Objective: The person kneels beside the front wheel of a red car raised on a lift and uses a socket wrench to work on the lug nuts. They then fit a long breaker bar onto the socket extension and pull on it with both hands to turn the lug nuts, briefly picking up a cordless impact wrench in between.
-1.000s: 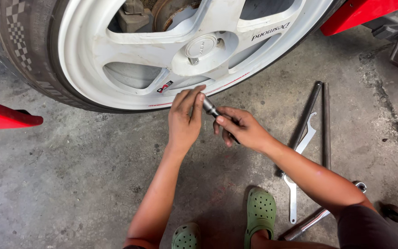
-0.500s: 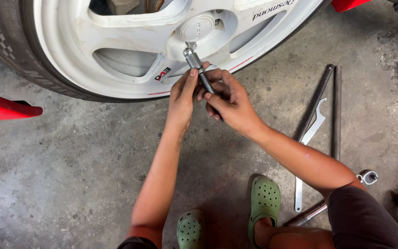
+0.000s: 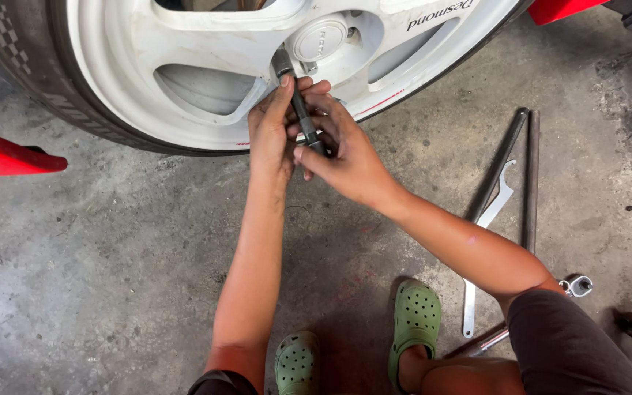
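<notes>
your right hand (image 3: 345,157) wraps the lower shaft of the dark steel socket extension (image 3: 300,110) while your left hand (image 3: 271,135) pinches it higher up, steadying its tip at the white alloy wheel (image 3: 206,51) hub. long steel bars (image 3: 529,183) (and a flat spanner (image 3: 486,227)) lie right on the concrete floor (image 3: 96,241), well apart.

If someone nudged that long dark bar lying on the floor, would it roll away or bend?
The bar looks round and straight, so it would probably roll on the flat concrete. It seems to be solid metal: likely stiff and heavy for its width, not fragile.
</notes>
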The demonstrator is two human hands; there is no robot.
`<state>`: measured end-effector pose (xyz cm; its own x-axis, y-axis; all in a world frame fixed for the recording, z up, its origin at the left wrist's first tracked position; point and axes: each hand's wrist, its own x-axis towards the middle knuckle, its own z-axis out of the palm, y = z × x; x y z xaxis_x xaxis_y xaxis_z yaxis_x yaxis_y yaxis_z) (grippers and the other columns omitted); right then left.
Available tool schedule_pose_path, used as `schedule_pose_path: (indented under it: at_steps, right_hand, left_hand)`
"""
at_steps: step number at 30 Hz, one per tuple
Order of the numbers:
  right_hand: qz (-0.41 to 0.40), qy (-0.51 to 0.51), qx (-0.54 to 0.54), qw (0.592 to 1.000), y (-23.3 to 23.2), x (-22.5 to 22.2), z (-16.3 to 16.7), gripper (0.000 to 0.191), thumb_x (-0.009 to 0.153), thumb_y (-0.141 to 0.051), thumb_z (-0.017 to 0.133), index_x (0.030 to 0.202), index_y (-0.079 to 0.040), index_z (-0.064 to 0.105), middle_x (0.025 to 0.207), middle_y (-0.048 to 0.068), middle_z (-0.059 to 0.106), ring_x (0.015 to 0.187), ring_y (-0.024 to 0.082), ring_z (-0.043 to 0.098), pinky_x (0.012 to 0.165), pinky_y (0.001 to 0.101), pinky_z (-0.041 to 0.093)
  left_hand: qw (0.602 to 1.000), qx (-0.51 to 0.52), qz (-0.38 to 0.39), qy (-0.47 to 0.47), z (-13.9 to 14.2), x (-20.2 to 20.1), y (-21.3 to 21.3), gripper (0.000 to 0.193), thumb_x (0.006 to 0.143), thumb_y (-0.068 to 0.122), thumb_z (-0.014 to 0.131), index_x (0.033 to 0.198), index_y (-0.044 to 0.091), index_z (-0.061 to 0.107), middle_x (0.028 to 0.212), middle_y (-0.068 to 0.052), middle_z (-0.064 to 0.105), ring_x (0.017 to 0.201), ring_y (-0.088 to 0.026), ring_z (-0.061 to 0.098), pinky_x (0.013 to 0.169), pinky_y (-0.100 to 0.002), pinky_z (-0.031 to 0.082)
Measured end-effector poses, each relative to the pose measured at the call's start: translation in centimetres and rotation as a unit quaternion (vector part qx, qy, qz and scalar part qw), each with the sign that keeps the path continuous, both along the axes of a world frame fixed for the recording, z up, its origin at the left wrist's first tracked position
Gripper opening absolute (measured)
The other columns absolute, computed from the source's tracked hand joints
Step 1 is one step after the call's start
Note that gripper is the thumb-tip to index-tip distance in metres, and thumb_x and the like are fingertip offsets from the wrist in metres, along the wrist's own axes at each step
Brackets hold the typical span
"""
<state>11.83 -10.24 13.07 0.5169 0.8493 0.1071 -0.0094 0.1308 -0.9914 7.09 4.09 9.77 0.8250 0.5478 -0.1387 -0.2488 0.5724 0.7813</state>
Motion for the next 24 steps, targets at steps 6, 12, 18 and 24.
schedule_pose_path:
  at_steps: [6,12,18,24]
  right_hand:
    - [-0.062,-0.190,-0.092,0.976,-1.3,-1.2,-1.2,0.058,0.098,-0.003,0.073,0.141,0.001,0.035,0.112,0.013,0.069,0.099,0.014,0.069,0.084,0.0266,0.058]
    - [-0.047,0.065,0.001,0.997,-1.0,-1.2,-2.1,0.042,0.103,-0.008,0.064,0.133,0.002,0.037,0.110,0.015,0.068,0.078,0.016,0.069,0.063,0.0288,0.057]
    - [-0.017,0.126,-0.022,0.992,-1.6,-1.7,-2.2,0.035,0.109,-0.029,0.048,0.125,0.003,0.044,0.106,0.013,0.071,0.069,0.015,0.071,0.056,0.0268,0.057]
    - [0.005,0.047,-0.182,0.982,-1.6,-1.5,-0.8,0.049,0.101,-0.043,0.058,0.115,0.004,0.054,0.086,0.014,0.071,0.061,0.015,0.066,0.050,0.0268,0.051]
  left_hand:
    - [0.997,0.016,0.070,0.001,-1.0,1.3,-0.3,0.039,0.101,0.028,0.070,0.108,-0.010,0.068,0.099,-0.026,0.076,0.086,-0.028,0.077,0.077,-0.037,0.064]
    - [0.996,-0.029,-0.083,-0.019,-0.2,-1.6,-0.4,0.051,0.098,0.041,0.058,0.117,-0.006,0.069,0.110,-0.021,0.077,0.089,-0.025,0.077,0.065,-0.031,0.062]
    - [0.994,-0.028,-0.108,0.000,-1.5,-3.0,-0.7,0.039,0.097,0.027,0.068,0.112,-0.009,0.069,0.111,-0.023,0.075,0.090,-0.022,0.076,0.072,-0.030,0.058]
    - [0.998,0.015,-0.037,0.043,-3.4,-2.0,-0.6,0.023,0.090,0.020,0.081,0.086,0.000,0.069,0.086,-0.016,0.076,0.070,-0.017,0.073,0.063,-0.029,0.057]
